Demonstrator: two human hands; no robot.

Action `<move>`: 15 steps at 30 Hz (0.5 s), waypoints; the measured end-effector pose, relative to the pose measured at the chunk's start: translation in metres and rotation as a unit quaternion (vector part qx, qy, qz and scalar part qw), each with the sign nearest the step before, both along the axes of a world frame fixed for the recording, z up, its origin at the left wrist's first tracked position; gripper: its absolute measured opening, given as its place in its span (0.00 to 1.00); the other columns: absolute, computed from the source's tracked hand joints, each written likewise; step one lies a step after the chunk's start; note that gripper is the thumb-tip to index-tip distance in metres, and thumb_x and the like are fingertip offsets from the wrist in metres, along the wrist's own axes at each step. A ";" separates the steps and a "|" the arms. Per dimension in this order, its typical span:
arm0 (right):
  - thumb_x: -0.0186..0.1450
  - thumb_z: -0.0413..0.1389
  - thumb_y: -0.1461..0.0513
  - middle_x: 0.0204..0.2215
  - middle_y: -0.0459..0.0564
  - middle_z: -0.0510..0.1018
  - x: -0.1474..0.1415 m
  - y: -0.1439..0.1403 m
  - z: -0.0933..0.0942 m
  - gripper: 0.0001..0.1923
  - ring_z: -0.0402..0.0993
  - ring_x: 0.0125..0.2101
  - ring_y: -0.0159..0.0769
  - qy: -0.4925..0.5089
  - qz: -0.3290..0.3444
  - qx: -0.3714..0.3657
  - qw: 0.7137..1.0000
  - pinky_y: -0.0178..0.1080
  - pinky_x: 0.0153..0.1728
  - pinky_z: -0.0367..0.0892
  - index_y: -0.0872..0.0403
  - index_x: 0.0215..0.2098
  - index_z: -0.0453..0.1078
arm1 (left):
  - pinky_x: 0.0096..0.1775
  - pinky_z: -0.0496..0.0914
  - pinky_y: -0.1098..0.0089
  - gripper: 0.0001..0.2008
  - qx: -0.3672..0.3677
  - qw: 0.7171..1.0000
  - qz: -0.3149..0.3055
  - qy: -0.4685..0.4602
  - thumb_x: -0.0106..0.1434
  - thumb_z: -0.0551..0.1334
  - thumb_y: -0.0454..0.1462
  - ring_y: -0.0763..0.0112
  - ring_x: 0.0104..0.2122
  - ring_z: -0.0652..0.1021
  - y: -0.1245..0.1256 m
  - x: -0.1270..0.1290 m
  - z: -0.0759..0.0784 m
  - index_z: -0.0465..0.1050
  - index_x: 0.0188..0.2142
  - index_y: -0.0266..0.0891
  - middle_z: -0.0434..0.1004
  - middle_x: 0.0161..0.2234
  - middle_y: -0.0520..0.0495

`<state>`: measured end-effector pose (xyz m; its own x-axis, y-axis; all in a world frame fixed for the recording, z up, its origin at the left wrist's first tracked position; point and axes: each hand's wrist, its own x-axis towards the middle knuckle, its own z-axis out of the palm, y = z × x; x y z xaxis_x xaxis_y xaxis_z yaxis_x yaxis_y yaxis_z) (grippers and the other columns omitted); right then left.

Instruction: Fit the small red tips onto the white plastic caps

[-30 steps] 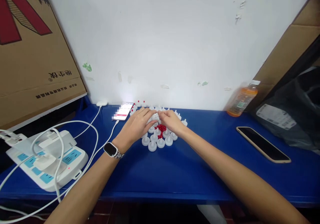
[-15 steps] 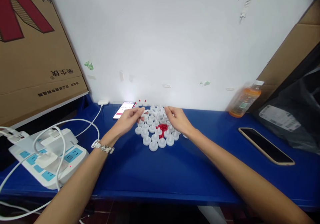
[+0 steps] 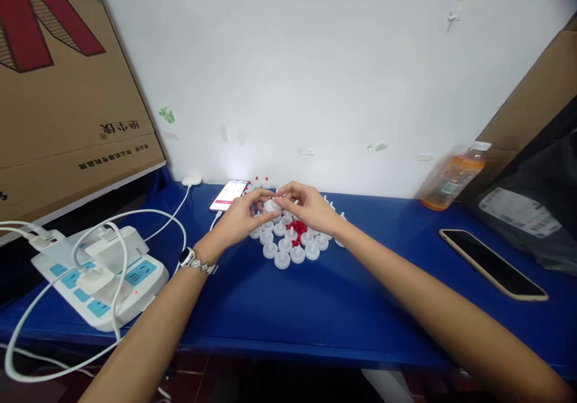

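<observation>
Several small white tea-light candles [image 3: 288,247] stand clustered on the blue table [image 3: 315,307], with a patch of small red pieces [image 3: 297,227] among them. My left hand [image 3: 238,220], a watch on its wrist, and my right hand [image 3: 306,208] meet just above the far side of the cluster. Between their fingertips they pinch one white candle [image 3: 271,205]. The candles under my hands are hidden.
A lit phone [image 3: 228,194] lies by the wall on a white cable. A white power strip [image 3: 99,274] with plugs sits left. A dark phone [image 3: 493,263] lies right, an orange drink bottle [image 3: 453,178] behind it. Cardboard leans at both sides; a black bag [image 3: 536,211] lies far right.
My hands, apart half a second ago, have come back together over the cluster's far side and now pinch one candle between them. The view has shifted slightly.
</observation>
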<state>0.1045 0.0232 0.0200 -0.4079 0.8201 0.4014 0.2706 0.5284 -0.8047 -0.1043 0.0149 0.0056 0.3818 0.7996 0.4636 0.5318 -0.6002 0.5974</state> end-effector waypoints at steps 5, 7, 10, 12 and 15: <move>0.62 0.59 0.59 0.29 0.48 0.79 -0.036 0.025 0.001 0.08 0.73 0.29 0.32 0.063 0.000 0.005 0.998 0.35 0.33 0.67 0.57 0.34 0.72 | 0.38 0.70 0.66 0.25 0.023 0.994 0.104 0.015 0.60 0.66 0.50 0.66 0.36 0.76 0.004 -0.021 0.005 0.71 0.52 0.41 0.79 0.45 0.45; 0.60 0.59 0.62 0.27 0.48 0.79 -0.049 0.038 -0.003 0.05 0.74 0.28 0.32 0.036 -0.026 0.012 0.999 0.34 0.32 0.67 0.57 0.33 0.72 | 0.38 0.69 0.65 0.20 0.015 0.983 0.172 0.055 0.62 0.64 0.49 0.65 0.35 0.77 0.008 -0.033 0.003 0.73 0.48 0.39 0.79 0.43 0.44; 0.58 0.58 0.66 0.24 0.46 0.79 -0.065 0.056 -0.014 0.01 0.74 0.26 0.31 -0.060 -0.053 0.037 0.996 0.34 0.32 0.65 0.56 0.30 0.72 | 0.35 0.68 0.65 0.11 -0.057 0.972 0.190 0.127 0.67 0.57 0.42 0.63 0.31 0.77 0.016 -0.049 -0.007 0.74 0.39 0.38 0.80 0.35 0.44; 0.58 0.58 0.68 0.24 0.47 0.79 -0.071 0.065 -0.021 0.03 0.74 0.27 0.32 -0.123 -0.049 0.057 0.990 0.33 0.32 0.65 0.56 0.30 0.74 | 0.33 0.68 0.66 0.08 -0.078 0.970 0.182 0.139 0.66 0.57 0.39 0.63 0.30 0.78 0.020 -0.054 -0.016 0.74 0.38 0.39 0.80 0.32 0.44; 0.56 0.58 0.69 0.26 0.48 0.80 -0.073 0.072 -0.024 0.04 0.74 0.28 0.33 -0.213 -0.027 0.073 0.974 0.34 0.31 0.63 0.56 0.29 0.75 | 0.33 0.68 0.68 0.06 -0.093 0.971 0.170 0.142 0.65 0.58 0.38 0.64 0.29 0.78 0.023 -0.055 -0.027 0.73 0.37 0.40 0.80 0.31 0.45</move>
